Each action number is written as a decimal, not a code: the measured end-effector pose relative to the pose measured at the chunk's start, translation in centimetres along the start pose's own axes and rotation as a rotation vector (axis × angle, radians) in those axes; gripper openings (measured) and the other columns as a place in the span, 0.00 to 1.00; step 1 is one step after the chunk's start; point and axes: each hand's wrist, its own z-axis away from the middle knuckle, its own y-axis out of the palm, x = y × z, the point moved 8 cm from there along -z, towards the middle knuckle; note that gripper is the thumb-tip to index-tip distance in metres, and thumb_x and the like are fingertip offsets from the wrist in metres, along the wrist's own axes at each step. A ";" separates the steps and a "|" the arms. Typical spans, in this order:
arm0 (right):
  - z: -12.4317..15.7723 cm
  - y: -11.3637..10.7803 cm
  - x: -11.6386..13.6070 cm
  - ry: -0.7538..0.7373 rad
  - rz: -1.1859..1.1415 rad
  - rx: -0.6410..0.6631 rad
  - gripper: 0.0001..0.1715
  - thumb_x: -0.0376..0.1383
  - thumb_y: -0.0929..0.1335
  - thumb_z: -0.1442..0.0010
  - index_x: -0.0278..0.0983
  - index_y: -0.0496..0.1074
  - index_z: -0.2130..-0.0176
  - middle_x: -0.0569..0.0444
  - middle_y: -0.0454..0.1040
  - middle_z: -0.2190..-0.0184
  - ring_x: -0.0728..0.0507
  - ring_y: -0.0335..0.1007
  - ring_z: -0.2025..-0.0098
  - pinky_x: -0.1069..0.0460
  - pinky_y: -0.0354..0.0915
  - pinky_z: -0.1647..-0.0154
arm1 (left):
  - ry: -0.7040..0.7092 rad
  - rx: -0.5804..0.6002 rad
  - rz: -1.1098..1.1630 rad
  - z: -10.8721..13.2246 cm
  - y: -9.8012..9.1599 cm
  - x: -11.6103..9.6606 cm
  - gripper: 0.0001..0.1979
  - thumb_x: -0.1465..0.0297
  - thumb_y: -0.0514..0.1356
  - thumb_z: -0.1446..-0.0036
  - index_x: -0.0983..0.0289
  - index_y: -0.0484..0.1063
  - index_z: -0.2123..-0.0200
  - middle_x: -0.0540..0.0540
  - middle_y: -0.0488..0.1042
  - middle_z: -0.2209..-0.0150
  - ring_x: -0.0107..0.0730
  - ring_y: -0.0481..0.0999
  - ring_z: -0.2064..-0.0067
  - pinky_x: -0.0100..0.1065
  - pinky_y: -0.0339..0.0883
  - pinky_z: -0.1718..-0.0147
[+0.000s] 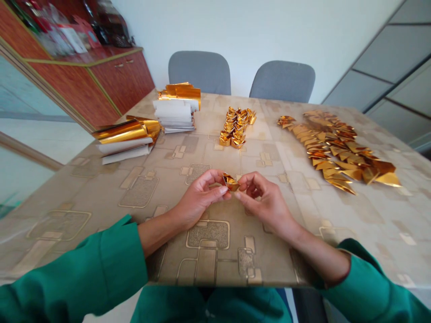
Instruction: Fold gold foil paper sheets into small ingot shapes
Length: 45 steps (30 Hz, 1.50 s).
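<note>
Between my two hands is a small folded gold paper ingot, held just above the table near its middle. My left hand pinches the ingot's left end between thumb and fingers. At its right end, my right hand grips the other tip in the same way. Beyond them stand rows of finished gold paper ingots, packed close together. Over to the right lies a spread of flatter, pointed folded gold pieces, overlapping one another.
Stacks of gold-and-white paper sheets lie at the left, one nearer and one farther. A patterned cloth covers the table. Two grey chairs stand at the far edge, and a wooden cabinet is at the back left.
</note>
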 end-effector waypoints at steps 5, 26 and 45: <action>-0.8 -0.5 -0.7 -0.082 0.097 -0.062 0.08 0.39 0.69 0.41 0.38 0.70 0.70 0.58 0.69 0.77 0.50 0.60 0.75 0.54 0.56 0.74 | -0.003 -0.017 -0.079 -0.2 -0.5 0.3 0.18 0.71 0.66 0.46 0.61 0.69 0.52 0.51 0.73 0.60 0.27 0.78 0.65 0.34 0.70 0.59; -21.1 -13.7 -10.0 -0.006 0.581 -0.289 0.04 0.37 0.71 0.47 0.38 0.76 0.71 0.51 0.79 0.73 0.44 0.70 0.71 0.52 0.62 0.70 | -0.020 -0.083 -0.313 0.1 -0.8 -0.3 0.13 0.69 0.61 0.46 0.63 0.71 0.56 0.54 0.73 0.55 0.27 0.75 0.65 0.33 0.65 0.61; -25.5 -14.1 -10.7 0.034 0.647 -0.370 0.07 0.34 0.70 0.44 0.36 0.77 0.63 0.44 0.79 0.63 0.40 0.73 0.62 0.49 0.64 0.60 | -0.067 -0.039 -0.319 0.0 -0.8 0.2 0.12 0.68 0.61 0.44 0.63 0.70 0.56 0.51 0.75 0.71 0.32 0.73 0.66 0.33 0.61 0.65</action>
